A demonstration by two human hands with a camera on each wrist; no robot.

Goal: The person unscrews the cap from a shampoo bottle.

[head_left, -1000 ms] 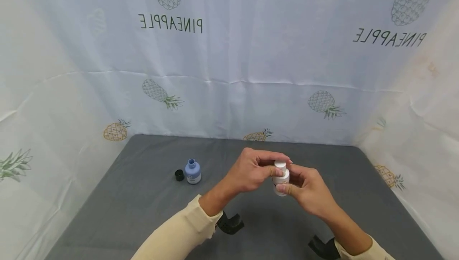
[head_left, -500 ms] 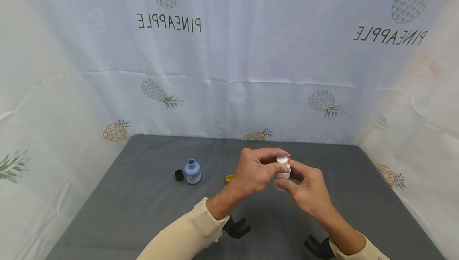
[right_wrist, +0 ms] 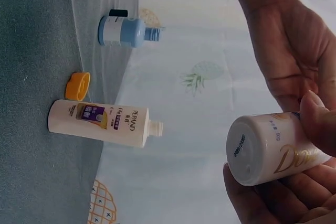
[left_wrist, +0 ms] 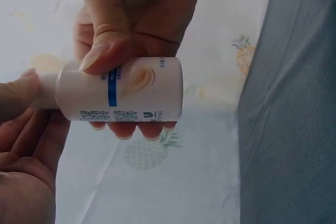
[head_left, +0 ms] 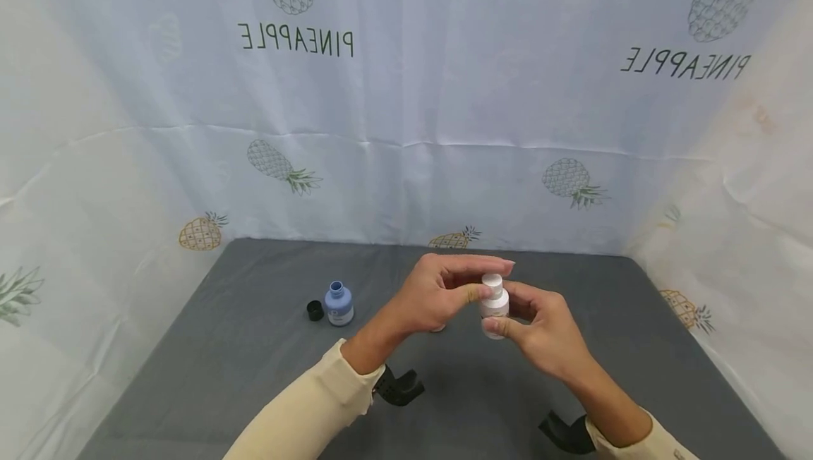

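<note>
A small white Dove bottle (head_left: 495, 307) stands nearly upright between my hands, above the table. My right hand (head_left: 551, 329) grips its body, thumb on the near side and fingers behind, as the left wrist view of the bottle (left_wrist: 152, 90) shows. At the top, my left hand (head_left: 432, 296) has its thumb against the white cap (head_left: 492, 280), with the fingers stretched over and behind it. The bottle's round base (right_wrist: 247, 153) faces the camera in the right wrist view.
On the grey table (head_left: 209, 375) stand an uncapped blue bottle (head_left: 339, 307), a black cap (head_left: 315, 310) beside it, a white REPAND bottle (right_wrist: 113, 123) and a yellow cap (right_wrist: 77, 86). My left hand mostly hides the REPAND bottle in the head view. A pineapple-print curtain (head_left: 406, 93) hangs behind.
Both hands and the Dove bottle have shifted slightly left since half a second ago. My left fingers have straightened over the cap. The yellow cap has gone out of sight behind the left arm.
</note>
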